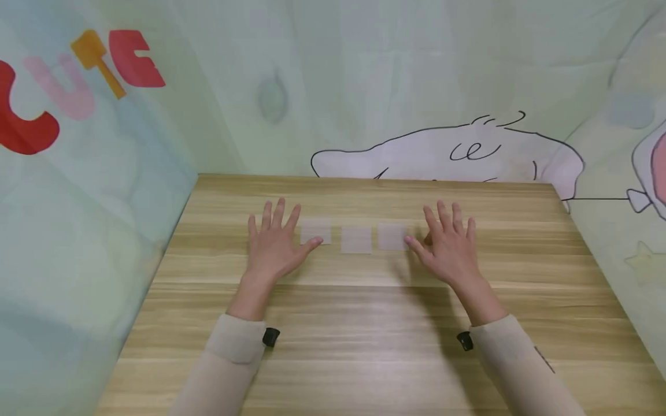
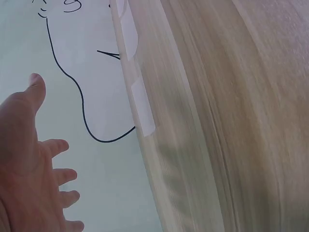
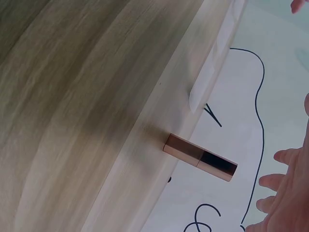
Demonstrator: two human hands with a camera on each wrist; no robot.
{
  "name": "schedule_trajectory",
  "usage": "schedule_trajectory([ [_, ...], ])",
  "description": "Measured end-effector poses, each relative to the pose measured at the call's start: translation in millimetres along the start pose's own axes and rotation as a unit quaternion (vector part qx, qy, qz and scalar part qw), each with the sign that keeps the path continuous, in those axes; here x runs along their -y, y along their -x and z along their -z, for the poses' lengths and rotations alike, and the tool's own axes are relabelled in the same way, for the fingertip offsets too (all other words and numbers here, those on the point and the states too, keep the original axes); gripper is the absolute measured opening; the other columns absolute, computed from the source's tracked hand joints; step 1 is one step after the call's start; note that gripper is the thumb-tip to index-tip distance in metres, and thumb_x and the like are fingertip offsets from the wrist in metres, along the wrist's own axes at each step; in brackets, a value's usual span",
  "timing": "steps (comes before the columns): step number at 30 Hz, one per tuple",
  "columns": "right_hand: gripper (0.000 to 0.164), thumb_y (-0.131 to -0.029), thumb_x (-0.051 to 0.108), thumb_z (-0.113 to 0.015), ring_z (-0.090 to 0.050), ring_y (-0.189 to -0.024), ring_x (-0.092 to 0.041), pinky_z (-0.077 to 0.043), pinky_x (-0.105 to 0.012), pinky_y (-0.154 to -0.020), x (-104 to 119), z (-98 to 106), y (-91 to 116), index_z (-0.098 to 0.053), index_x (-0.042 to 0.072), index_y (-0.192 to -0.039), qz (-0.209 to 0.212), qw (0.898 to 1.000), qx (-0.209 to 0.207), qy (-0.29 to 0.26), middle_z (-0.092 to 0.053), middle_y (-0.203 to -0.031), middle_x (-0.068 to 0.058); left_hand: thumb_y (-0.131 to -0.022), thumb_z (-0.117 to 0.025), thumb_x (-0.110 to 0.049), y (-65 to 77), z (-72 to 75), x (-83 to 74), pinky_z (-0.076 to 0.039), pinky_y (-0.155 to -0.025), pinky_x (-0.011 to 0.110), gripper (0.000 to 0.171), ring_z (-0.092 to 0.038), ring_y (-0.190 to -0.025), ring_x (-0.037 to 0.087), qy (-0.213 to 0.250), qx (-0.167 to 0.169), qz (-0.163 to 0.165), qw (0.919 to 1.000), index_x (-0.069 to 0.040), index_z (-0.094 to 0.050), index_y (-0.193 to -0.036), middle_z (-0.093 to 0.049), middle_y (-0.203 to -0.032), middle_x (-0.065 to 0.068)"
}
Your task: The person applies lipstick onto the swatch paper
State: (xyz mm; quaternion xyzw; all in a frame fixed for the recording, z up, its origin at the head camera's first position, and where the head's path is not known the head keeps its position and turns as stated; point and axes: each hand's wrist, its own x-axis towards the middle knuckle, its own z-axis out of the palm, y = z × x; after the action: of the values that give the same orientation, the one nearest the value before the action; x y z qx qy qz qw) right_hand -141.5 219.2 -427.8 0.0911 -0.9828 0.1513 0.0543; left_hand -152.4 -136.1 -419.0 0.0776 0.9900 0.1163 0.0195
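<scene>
Three thin pale squares lie in a row on the wooden table: a left square point(image 1: 312, 229), a middle square point(image 1: 356, 240) and a right square point(image 1: 391, 237). My left hand point(image 1: 273, 245) hovers with spread fingers beside the left square, its thumb overlapping it in the head view. Over the table to the right, my right hand point(image 1: 448, 248) is spread too, thumb tip by the right square's edge. Both palms look empty in the wrist views. A small copper and dark tube point(image 3: 200, 157), like a lipstick, stands upright near the right hand; that hand mostly hides it in the head view.
The wooden table point(image 1: 343, 346) ends at a back edge against a printed cloth wall point(image 1: 364, 86). More cloth point(image 1: 78, 231) rises along the left side. Small black devices, a left one point(image 1: 271, 337) and a right one point(image 1: 465, 341), sit at the sleeve cuffs.
</scene>
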Motion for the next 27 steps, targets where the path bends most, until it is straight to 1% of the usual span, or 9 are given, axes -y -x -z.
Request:
schedule_trajectory([
  [5, 0.086, -0.099, 0.068, -0.042, 0.002, -0.154, -0.039, 0.002, -0.069, -0.117, -1, 0, 1, -0.028, 0.009, -0.160, 0.001, 1.000, 0.000, 0.003, -0.012, -0.168, -0.018, -0.093, -0.044, -0.075, 0.0, -1.1, -3.8, -0.001, -0.118, 0.067, 0.093, 0.004, -0.154, 0.039, 0.003, -0.001, -0.002, 1.0000, -0.018, -0.022, -0.163, -0.006, -0.169, 0.016],
  [8, 0.086, -0.099, 0.067, -0.043, 0.001, -0.154, -0.040, 0.001, -0.068, -0.117, -3, 1, 2, -0.028, 0.008, -0.160, 0.000, 1.000, -0.001, 0.000, -0.013, -0.167, -0.019, -0.093, -0.048, -0.073, -0.6, -2.0, -6.4, 0.001, -0.118, 0.066, 0.092, 0.004, -0.154, 0.039, 0.011, 0.004, -0.001, 0.9999, -0.018, -0.022, -0.163, -0.006, -0.169, 0.016],
  [10, 0.085, -0.099, 0.066, -0.045, -0.002, -0.154, -0.041, -0.002, -0.068, -0.118, -3, 2, 3, -0.030, 0.007, -0.159, 0.002, 1.000, -0.006, -0.002, -0.016, -0.166, -0.020, -0.094, -0.049, -0.072, -1.6, -3.0, -8.4, 0.001, -0.118, 0.066, 0.092, 0.002, -0.154, 0.039, 0.013, 0.005, -0.003, 0.9999, -0.017, -0.022, -0.163, -0.007, -0.169, 0.016],
  [11, 0.084, -0.099, 0.064, -0.047, -0.005, -0.153, -0.042, -0.004, -0.068, -0.118, -4, 2, 3, -0.031, 0.007, -0.158, 0.004, 1.000, -0.013, -0.005, -0.018, -0.166, -0.022, -0.094, -0.050, -0.071, -2.2, -3.6, -9.4, 0.001, -0.119, 0.066, 0.092, 0.001, -0.154, 0.039, 0.014, 0.006, -0.004, 0.9999, -0.017, -0.023, -0.162, -0.008, -0.169, 0.016],
  [14, 0.078, -0.097, 0.057, -0.058, -0.020, -0.150, -0.045, -0.016, -0.067, -0.116, -5, 3, 3, -0.040, 0.005, -0.153, 0.019, 0.999, -0.044, -0.017, -0.030, -0.160, -0.025, -0.094, -0.049, -0.071, -3.7, -5.3, -12.4, -0.003, -0.119, 0.066, 0.090, -0.003, -0.154, 0.039, 0.018, 0.004, -0.010, 0.9998, -0.016, -0.026, -0.162, -0.013, -0.168, 0.015],
  [16, 0.073, -0.095, 0.051, -0.066, -0.030, -0.145, -0.046, -0.024, -0.066, -0.113, -5, 3, 3, -0.047, 0.003, -0.147, 0.032, 0.997, -0.070, -0.025, -0.038, -0.155, -0.026, -0.094, -0.051, -0.070, -4.3, -5.8, -14.1, -0.005, -0.119, 0.065, 0.089, -0.007, -0.154, 0.039, 0.028, -0.001, -0.016, 0.9995, -0.014, -0.030, -0.160, -0.018, -0.167, 0.016],
  [18, 0.068, -0.093, 0.046, -0.070, -0.037, -0.141, -0.046, -0.029, -0.066, -0.110, -6, 3, 3, -0.052, 0.002, -0.142, 0.043, 0.995, -0.090, -0.030, -0.044, -0.150, -0.026, -0.094, -0.052, -0.069, -4.5, -6.2, -15.8, -0.008, -0.120, 0.064, 0.088, -0.011, -0.154, 0.039, 0.042, -0.008, -0.022, 0.9988, -0.012, -0.033, -0.159, -0.022, -0.166, 0.017],
  [22, 0.065, -0.092, 0.041, -0.073, -0.042, -0.137, -0.045, -0.033, -0.065, -0.108, -7, 4, 4, -0.055, 0.001, -0.139, 0.054, 0.992, -0.109, -0.031, -0.049, -0.145, -0.026, -0.094, -0.058, -0.065, -5.8, -6.8, -19.9, -0.012, -0.120, 0.063, 0.085, -0.016, -0.152, 0.040, 0.061, -0.023, -0.036, 0.9972, -0.009, -0.039, -0.156, -0.029, -0.163, 0.019],
  [27, 0.065, -0.092, 0.041, -0.074, -0.042, -0.136, -0.045, -0.034, -0.065, -0.107, -8, 6, 5, -0.054, 0.002, -0.140, 0.054, 0.992, -0.112, -0.025, -0.049, -0.145, -0.025, -0.094, -0.060, -0.062, -8.0, -8.7, -26.8, -0.013, -0.120, 0.062, 0.082, -0.019, -0.152, 0.040, 0.064, -0.028, -0.050, 0.9963, -0.010, -0.041, -0.154, -0.031, -0.162, 0.018],
])
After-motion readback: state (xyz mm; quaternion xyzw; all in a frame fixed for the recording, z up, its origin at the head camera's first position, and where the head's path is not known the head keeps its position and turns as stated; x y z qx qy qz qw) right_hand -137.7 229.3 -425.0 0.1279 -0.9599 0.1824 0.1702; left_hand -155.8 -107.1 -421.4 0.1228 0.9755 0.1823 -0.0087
